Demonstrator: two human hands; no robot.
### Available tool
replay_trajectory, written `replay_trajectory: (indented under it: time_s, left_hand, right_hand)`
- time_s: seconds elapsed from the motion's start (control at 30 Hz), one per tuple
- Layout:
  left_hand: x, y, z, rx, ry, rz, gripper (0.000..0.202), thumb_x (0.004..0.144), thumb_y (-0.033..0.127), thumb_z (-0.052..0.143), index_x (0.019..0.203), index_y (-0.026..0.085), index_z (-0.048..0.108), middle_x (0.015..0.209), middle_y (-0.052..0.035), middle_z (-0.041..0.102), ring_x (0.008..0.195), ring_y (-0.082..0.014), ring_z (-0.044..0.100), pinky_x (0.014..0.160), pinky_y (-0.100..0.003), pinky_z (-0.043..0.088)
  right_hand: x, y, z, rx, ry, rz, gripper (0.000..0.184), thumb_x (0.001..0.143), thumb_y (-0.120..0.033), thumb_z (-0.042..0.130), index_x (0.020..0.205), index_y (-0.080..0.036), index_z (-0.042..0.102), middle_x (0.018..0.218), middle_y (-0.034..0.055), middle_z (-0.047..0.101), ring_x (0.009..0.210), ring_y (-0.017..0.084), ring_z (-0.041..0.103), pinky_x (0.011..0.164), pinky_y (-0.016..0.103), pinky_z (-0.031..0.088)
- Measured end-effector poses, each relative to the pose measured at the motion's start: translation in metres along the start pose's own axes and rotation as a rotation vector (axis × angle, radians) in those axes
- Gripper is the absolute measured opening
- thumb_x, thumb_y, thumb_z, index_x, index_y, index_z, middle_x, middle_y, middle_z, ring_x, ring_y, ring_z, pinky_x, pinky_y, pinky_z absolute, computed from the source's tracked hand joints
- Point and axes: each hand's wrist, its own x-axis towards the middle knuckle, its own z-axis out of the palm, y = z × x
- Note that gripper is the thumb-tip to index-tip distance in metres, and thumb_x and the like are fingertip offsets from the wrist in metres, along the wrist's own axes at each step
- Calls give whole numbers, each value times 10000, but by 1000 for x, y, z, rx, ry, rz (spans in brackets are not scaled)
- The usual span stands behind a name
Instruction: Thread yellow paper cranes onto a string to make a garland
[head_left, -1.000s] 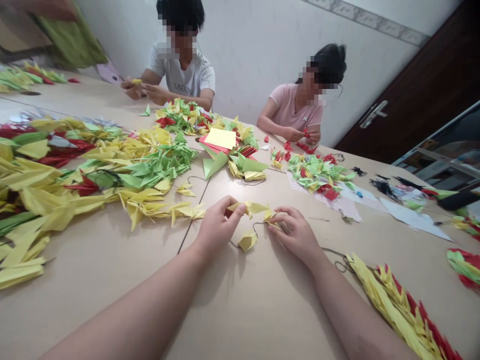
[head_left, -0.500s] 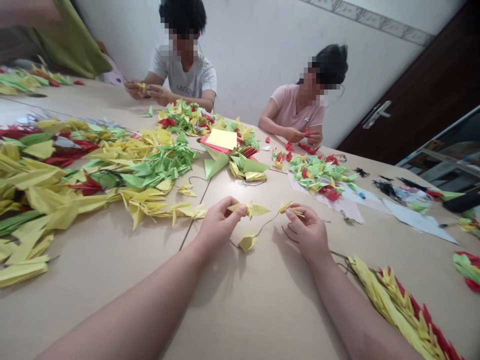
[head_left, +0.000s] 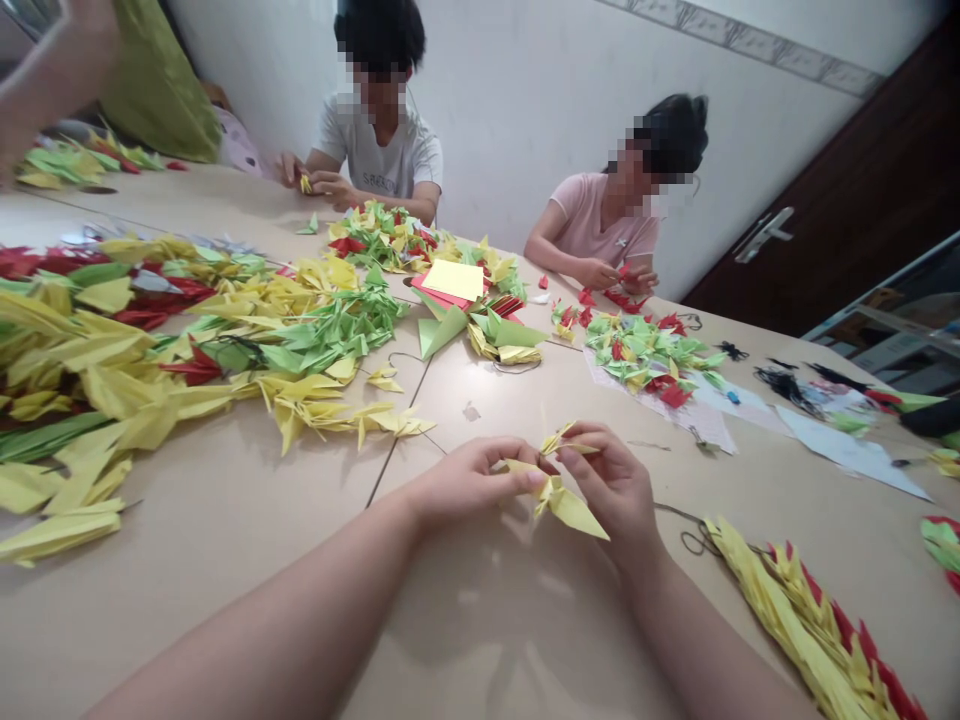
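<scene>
My left hand (head_left: 491,480) is closed on a yellow folded paper crane (head_left: 571,508), pinched between thumb and fingers. Close beside it, my right hand (head_left: 609,470) pinches a second yellow paper crane (head_left: 556,438) by its folded end. The two hands nearly meet above the table, and the cranes are almost touching. The dark thread between them is mostly hidden by my fingers. To the right lies a long strand of yellow and red cranes (head_left: 810,620), with a dark cord (head_left: 699,540) trailing from it toward my right wrist.
A large heap of yellow, green and red folded paper (head_left: 150,360) covers the left of the table. Square paper sheets (head_left: 454,281) are stacked mid-table. Another mixed pile (head_left: 645,350) lies right of them, near white papers (head_left: 851,450). Two people (head_left: 386,150) fold across the table.
My left hand has moved right with its crane, closing the gap to my right hand. That crane now tilts downward. The yellow piece that hung on the thread between them is out of sight.
</scene>
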Motion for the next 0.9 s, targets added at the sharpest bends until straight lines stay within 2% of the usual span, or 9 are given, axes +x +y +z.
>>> replay_trajectory:
  time_s: [0.07, 0.27, 0.37, 0.47, 0.53, 0.63, 0.7, 0.8, 0.9]
  left_hand:
    - [0, -1, -1, -1, -16, -45, 220, 731, 385, 575, 746, 165, 579, 712, -15, 592, 636, -115, 537, 561, -205, 411]
    - [1, 0, -3, -83, -4, -67, 264, 702, 404, 614, 700, 153, 530, 638, 1, 538, 544, -80, 470, 490, -180, 353]
    - [3, -2, -4, -173, 11, -85, 297, 690, 427, 626, 700, 151, 514, 600, 12, 519, 499, -73, 464, 471, -184, 349]
    - [5, -8, -7, -246, 127, -53, 282, 690, 412, 634, 747, 148, 553, 652, -6, 563, 556, -95, 525, 535, -208, 410]
    - [7, -10, -7, -296, 219, 8, 259, 692, 392, 635, 781, 154, 584, 728, -24, 603, 659, -122, 571, 627, -234, 446]
    - [9, -11, -6, -342, 259, 99, 219, 716, 363, 615, 805, 162, 612, 797, -34, 628, 783, -139, 584, 753, -254, 442]
    - [11, -11, -5, -386, 251, 123, 188, 730, 345, 603, 792, 168, 611, 773, -20, 619, 759, -124, 576, 738, -243, 441]
    - [13, -11, -4, -468, 255, 147, 152, 735, 323, 601, 718, 174, 577, 687, 11, 578, 669, -99, 550, 673, -227, 440]
    - [12, -11, -4, -444, 298, 196, 175, 733, 327, 600, 673, 170, 552, 695, 10, 575, 706, -109, 554, 727, -248, 432]
  right_hand:
    - [0, 0, 1, -14, 9, 3, 48, 737, -235, 609, 703, -201, 605, 862, 41, 549, 843, 171, 569, 716, 315, 490]
    - [7, 23, -8, -120, 146, 50, 106, 738, -291, 604, 716, -189, 587, 915, 54, 539, 851, 177, 566, 694, 321, 490]
    - [11, 26, -12, -318, 76, 47, 158, 734, -321, 595, 832, -197, 599, 1024, 85, 529, 955, 220, 538, 780, 388, 461]
    - [9, 18, -12, -455, -37, -62, 235, 760, -318, 562, 977, -229, 586, 1099, 91, 521, 1064, 239, 482, 894, 432, 392]
    - [6, 10, -8, -450, -180, -140, 229, 784, -310, 538, 998, -248, 594, 1089, 84, 543, 1071, 229, 483, 922, 420, 377]
    - [1, 4, 1, -440, -371, -151, 236, 781, -315, 555, 1003, -265, 616, 1113, 80, 558, 1088, 233, 479, 924, 418, 381]
    - [1, 3, 8, -431, -408, -141, 201, 777, -304, 565, 960, -264, 641, 1102, 75, 577, 1080, 232, 488, 917, 424, 389]
    - [2, 3, 13, -357, -408, -161, 131, 792, -265, 548, 836, -254, 671, 956, 58, 644, 957, 203, 559, 854, 395, 437]
    - [4, -1, 5, -274, -334, -127, 123, 784, -264, 560, 804, -247, 680, 849, 49, 672, 857, 190, 598, 788, 371, 471]
